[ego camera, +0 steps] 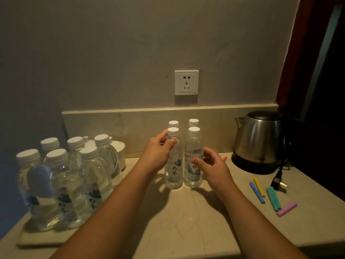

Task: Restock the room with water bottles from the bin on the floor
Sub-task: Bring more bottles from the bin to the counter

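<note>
Your left hand [158, 149] wraps its grip round the neck of the front-left bottle [173, 161]; your right hand [211, 165] hovers open beside the front-right bottle [194, 157]. Four bottles stand squared mid-desk [186, 212]; seven more fill the tray [33, 238] at nine o'clock. Full, smooth plastic likely slips; hold the body.

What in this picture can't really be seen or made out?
Head view only:
- The floor bin is out of frame.
- Two back bottles: only caps show, front bottles hide them.
- White cups sit half hidden behind the left bottle group.
- Kettle handle is lost in shadow.
- Label print is too small to read.
- Right hand: unclear whether it touches the bottle.
</note>
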Demonstrator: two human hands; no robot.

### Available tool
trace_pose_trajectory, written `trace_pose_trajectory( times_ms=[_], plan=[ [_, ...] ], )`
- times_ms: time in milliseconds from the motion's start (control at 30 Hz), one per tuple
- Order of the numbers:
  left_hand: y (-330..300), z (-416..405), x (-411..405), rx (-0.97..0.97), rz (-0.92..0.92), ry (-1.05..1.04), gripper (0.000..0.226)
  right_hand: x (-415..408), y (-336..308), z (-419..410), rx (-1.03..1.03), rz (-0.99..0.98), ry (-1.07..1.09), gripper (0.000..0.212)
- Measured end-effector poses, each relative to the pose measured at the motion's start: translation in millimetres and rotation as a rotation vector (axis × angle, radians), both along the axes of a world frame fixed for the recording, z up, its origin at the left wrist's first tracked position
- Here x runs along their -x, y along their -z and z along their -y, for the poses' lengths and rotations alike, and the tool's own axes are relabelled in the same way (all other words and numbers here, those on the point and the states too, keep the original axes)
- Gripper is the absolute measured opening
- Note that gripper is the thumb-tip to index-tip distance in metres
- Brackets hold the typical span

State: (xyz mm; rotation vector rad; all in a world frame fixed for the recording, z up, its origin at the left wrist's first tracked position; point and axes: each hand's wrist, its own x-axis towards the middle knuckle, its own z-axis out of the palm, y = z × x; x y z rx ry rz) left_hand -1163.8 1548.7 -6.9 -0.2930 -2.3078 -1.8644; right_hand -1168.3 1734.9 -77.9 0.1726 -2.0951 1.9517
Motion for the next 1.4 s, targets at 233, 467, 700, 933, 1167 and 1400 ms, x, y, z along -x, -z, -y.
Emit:
trace_pose_trajectory(
  times_ms=[233,467,700,933,1167,1400],
  plan=[
    [3,-6,-1,0.027,-0.057,-0.065,0.040,-4,0,0,0.003,0.000,-0.008,0.038],
    [7,-1,-16,0.065,-0.042,-0.145,0.058,-10,4,2,0.009,-0.114,0.078,0.050],
    [-3,28,-81,-0.035,-0.063,-0.217,0.033,-38,-19,16,0.245,-0.271,0.333,0.028],
    [-23,101,-156,-0.153,-0.169,-0.213,0.022,-113,-65,125,0.235,-0.381,0.069,0.021],
    [-20,257,-245,-0.234,-0.203,-0.477,0.023,-196,-71,322,0.153,-0.183,-0.454,0.019],
    [19,449,-364,-0.167,-0.077,-0.854,0.022,-264,-26,533,0.027,0.226,-0.817,0.010]
  ],
)
